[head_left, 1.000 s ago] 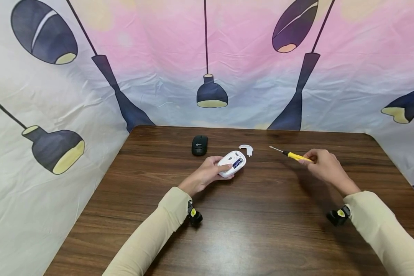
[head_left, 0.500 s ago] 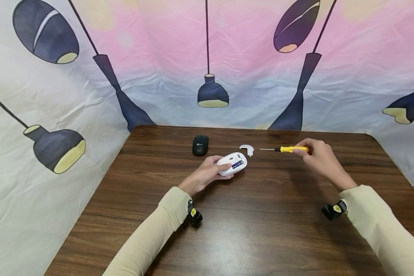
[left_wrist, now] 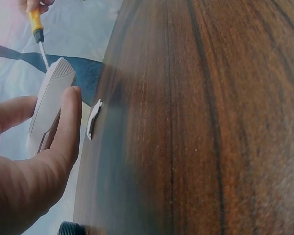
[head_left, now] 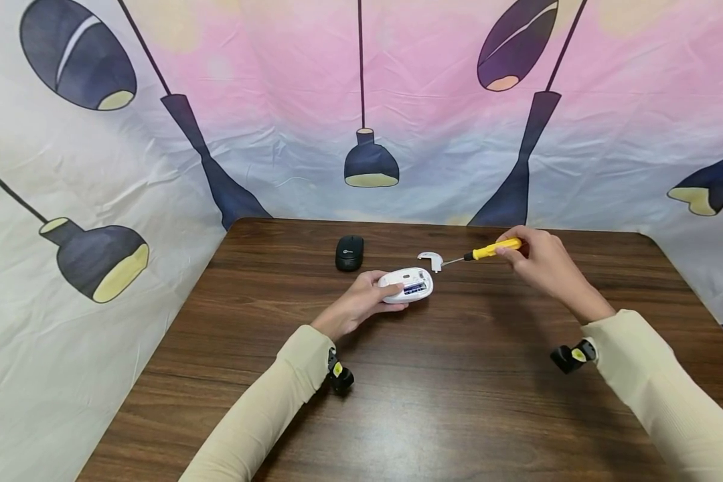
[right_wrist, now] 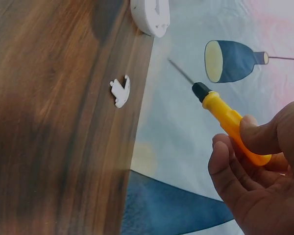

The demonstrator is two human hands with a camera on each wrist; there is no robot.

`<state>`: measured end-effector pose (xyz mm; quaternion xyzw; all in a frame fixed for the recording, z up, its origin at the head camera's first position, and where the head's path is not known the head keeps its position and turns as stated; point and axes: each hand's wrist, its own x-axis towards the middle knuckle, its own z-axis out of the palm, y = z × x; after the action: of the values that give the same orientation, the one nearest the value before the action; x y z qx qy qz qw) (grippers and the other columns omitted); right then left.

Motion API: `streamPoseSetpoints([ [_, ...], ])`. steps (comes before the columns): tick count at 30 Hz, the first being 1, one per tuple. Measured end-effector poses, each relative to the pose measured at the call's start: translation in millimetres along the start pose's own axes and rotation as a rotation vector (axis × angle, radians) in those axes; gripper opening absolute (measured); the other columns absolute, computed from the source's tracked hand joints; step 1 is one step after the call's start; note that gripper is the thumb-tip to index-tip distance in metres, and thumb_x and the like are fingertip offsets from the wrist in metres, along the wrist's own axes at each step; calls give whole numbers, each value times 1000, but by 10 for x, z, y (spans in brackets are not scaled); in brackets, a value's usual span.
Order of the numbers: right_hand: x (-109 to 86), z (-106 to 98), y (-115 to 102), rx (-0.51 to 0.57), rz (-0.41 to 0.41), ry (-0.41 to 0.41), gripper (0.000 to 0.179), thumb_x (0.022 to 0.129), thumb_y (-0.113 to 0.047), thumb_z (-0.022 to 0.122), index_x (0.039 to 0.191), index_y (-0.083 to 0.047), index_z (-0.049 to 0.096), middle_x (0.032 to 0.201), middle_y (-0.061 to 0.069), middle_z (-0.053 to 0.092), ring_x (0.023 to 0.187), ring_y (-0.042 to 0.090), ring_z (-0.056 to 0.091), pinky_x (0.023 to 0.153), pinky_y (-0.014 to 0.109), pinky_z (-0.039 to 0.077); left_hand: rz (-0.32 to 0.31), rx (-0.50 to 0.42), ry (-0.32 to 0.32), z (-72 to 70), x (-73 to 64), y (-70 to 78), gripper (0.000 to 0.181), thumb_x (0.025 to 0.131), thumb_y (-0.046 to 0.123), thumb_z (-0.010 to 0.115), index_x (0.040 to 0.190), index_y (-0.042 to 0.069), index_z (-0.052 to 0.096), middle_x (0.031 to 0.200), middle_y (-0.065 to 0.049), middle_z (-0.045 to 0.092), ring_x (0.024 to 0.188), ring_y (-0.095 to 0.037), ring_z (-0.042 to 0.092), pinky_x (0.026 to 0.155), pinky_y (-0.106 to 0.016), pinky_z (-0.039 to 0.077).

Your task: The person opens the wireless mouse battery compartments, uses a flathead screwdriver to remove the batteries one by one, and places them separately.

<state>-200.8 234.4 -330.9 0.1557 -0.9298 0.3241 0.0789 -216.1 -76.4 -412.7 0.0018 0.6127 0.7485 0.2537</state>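
My left hand [head_left: 361, 301] holds a white computer mouse [head_left: 391, 277] above the table, underside up, its thumb lying across the bottom. Batteries [head_left: 415, 288] show in the uncovered compartment. In my right hand [head_left: 545, 268] is a yellow screwdriver [head_left: 489, 250], gripped by its handle with the thin shaft pointing left toward the mouse. The right wrist view shows the screwdriver tip [right_wrist: 170, 61] apart from the mouse [right_wrist: 151, 19]. A small white curved battery cover [head_left: 432, 260] lies on the table just beyond the mouse.
A black mouse [head_left: 349, 253] rests on the wooden table [head_left: 397, 402], left of the battery cover. Behind the table's far edge hangs a cloth backdrop [head_left: 301, 147] printed with lamps. Each wrist carries a small black camera [head_left: 340, 380].
My right hand has moved left and away from me, bringing the screwdriver closer to the white mouse; its shaft now slants down to the left. The left hand has turned the mouse slightly.
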Motion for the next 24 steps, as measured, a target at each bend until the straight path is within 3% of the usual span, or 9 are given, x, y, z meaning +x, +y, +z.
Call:
streamPoseSetpoints([
  [10, 75, -13, -199, 4, -67, -43, 19, 102, -14, 64, 111, 2, 67, 85, 11, 67, 65, 20, 53, 51, 25, 41, 13, 2, 12, 3, 15, 4, 49, 102, -1, 57, 145, -13, 37, 136, -29, 51, 111, -32, 62, 91, -39, 61],
  [24, 133, 64, -380, -58, -194, -91, 8, 97, -8, 69, 103, -5, 74, 75, 2, 61, 59, 16, 45, 51, 25, 37, 25, 1, 4, 14, 10, 10, 47, 102, 0, 57, 143, -14, 39, 134, -30, 53, 108, -29, 63, 91, -38, 61],
])
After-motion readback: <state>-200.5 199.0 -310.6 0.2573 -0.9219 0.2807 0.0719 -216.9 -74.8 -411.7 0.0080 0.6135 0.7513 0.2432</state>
